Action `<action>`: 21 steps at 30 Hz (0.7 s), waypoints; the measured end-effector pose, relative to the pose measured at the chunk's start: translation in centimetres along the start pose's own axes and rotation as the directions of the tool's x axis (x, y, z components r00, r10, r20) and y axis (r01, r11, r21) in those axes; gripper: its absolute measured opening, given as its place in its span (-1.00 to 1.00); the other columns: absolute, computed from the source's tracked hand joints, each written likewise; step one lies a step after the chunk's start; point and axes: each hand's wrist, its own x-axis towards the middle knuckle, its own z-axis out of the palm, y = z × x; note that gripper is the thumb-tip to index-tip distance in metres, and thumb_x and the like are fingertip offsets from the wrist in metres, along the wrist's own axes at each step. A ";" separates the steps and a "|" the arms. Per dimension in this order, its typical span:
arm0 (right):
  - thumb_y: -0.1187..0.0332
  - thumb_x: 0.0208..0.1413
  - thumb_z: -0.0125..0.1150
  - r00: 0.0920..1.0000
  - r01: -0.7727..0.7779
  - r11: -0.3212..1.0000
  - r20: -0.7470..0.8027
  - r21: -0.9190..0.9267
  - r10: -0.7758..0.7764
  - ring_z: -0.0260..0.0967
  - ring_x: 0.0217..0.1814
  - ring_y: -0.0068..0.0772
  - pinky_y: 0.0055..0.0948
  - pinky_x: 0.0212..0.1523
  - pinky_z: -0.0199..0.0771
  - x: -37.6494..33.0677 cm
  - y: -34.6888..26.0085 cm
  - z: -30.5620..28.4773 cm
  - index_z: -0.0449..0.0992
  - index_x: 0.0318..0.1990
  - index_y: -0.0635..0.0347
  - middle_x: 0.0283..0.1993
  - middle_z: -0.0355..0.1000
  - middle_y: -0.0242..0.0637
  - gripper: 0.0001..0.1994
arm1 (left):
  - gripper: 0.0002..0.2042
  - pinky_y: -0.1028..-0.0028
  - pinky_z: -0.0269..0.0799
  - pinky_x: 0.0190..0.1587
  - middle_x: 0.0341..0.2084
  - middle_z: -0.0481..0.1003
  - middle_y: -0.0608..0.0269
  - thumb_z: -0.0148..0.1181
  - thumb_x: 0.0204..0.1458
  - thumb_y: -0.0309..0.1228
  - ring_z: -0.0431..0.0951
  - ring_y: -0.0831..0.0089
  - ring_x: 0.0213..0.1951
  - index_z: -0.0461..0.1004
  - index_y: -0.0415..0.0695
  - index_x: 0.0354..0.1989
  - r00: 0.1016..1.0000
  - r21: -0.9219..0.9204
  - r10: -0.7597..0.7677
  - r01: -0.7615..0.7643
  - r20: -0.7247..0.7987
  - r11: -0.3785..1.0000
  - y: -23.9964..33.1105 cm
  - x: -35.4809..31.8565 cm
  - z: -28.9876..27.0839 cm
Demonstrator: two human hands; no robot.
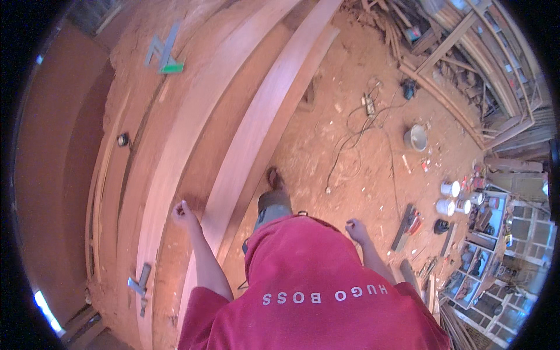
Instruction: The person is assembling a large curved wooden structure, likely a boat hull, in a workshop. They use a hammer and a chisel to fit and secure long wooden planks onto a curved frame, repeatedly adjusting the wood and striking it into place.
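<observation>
My left hand (pixel 185 216) is raised over the long boards, fingers curled with the thumb on top. Nearest to it lie a pale reddish plank (pixel 239 151) and a wider board (pixel 175 140) further left. My right hand (pixel 357 232) hangs out to the right above the dusty floor, its fingers curled in and touching no object that shows. Whether either hand has something small inside is hidden. On the wider board rests a hammer-like tool (pixel 139 284). Farther up, a grey tool with a bright green part (pixel 170 68) lies on the wood.
A small dark round object (pixel 122 140) sits on the left boards. Tangled cables (pixel 357 137), a grey bucket (pixel 416 138), white tubs (pixel 445 207) and a dark beam (pixel 403 227) are on the floor at right. Stacked timber (pixel 466 52) fills the far right; a tool shelf (pixel 472 268) stands nearer.
</observation>
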 end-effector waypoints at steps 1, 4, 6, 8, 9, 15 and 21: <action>0.17 0.02 0.30 0.994 0.100 0.995 -0.034 -0.017 -0.100 0.52 -0.26 -0.20 -0.24 -0.19 0.53 0.9 -0.1 -0.9 0.59 -0.09 0.18 -0.32 0.54 -0.09 -0.64 | -0.80 0.42 0.43 -0.30 -0.41 0.56 0.22 0.25 0.14 -0.33 0.49 0.43 -0.38 0.56 -0.25 -0.32 0.998 -0.081 0.024 -0.019 0.065 0.997 1.5 -0.6 1.6; 0.18 0.01 0.31 0.994 0.106 0.993 -0.027 -0.051 -0.108 0.53 -0.24 -0.19 -0.24 -0.18 0.53 4.6 -1.7 -5.0 0.59 -0.08 0.18 -0.30 0.56 -0.08 -0.64 | -0.83 0.45 0.44 -0.23 -0.33 0.56 0.26 0.21 0.17 -0.38 0.51 0.47 -0.31 0.58 -0.25 -0.24 0.956 -0.129 -0.010 0.050 0.293 0.990 7.4 -3.3 7.6; 0.18 0.02 0.31 0.994 0.084 0.996 -0.069 -0.025 -0.085 0.54 -0.24 -0.20 -0.25 -0.18 0.54 8.2 -4.0 -8.2 0.59 -0.07 0.18 -0.28 0.57 -0.08 -0.64 | -0.83 0.46 0.46 -0.18 -0.29 0.57 0.23 0.17 0.18 -0.43 0.54 0.45 -0.26 0.57 -0.27 -0.19 0.912 -0.173 0.085 -0.015 0.401 0.985 12.5 -4.8 12.1; 0.19 0.02 0.30 0.986 0.034 0.999 -0.164 0.034 -0.027 0.55 -0.24 -0.20 -0.26 -0.17 0.54 11.2 -6.5 -10.9 0.59 -0.06 0.19 -0.28 0.57 -0.07 -0.64 | -0.85 0.46 0.48 -0.12 -0.27 0.58 0.17 0.15 0.17 -0.47 0.57 0.40 -0.22 0.59 -0.25 -0.19 0.846 -0.348 0.203 -0.022 0.493 0.937 17.7 -6.9 15.5; 0.19 0.03 0.30 0.982 0.059 0.997 -0.181 0.056 -0.048 0.55 -0.25 -0.21 -0.27 -0.17 0.55 12.5 -7.7 -12.0 0.59 -0.06 0.19 -0.29 0.57 -0.08 -0.64 | -0.86 0.44 0.49 -0.14 -0.28 0.58 0.15 0.16 0.14 -0.48 0.58 0.40 -0.24 0.59 -0.23 -0.21 0.799 -0.273 0.151 0.017 0.582 0.962 20.1 -7.5 16.7; 0.19 0.05 0.26 0.985 0.160 0.987 -0.068 0.032 -0.157 0.57 -0.21 -0.13 -0.22 -0.13 0.55 21.2 -15.0 -15.3 0.59 -0.06 0.17 -0.27 0.58 -0.04 -0.65 | -0.89 0.39 0.49 -0.25 -0.40 0.58 0.14 0.16 -0.01 -0.51 0.57 0.37 -0.36 0.61 -0.18 -0.34 0.606 -0.288 0.353 -0.207 0.712 0.935 28.4 -6.5 22.4; 0.18 0.08 0.24 0.923 0.355 0.914 0.226 -0.197 -0.310 0.57 -0.13 -0.09 -0.20 -0.09 0.55 34.2 -19.8 -19.0 0.59 -0.08 0.22 -0.19 0.59 -0.02 -0.65 | -0.90 0.38 0.51 -0.24 -0.44 0.60 0.14 0.20 -0.08 -0.52 0.60 0.35 -0.35 0.61 -0.20 -0.40 0.761 -0.242 0.255 -0.132 0.597 0.961 27.1 -6.5 23.9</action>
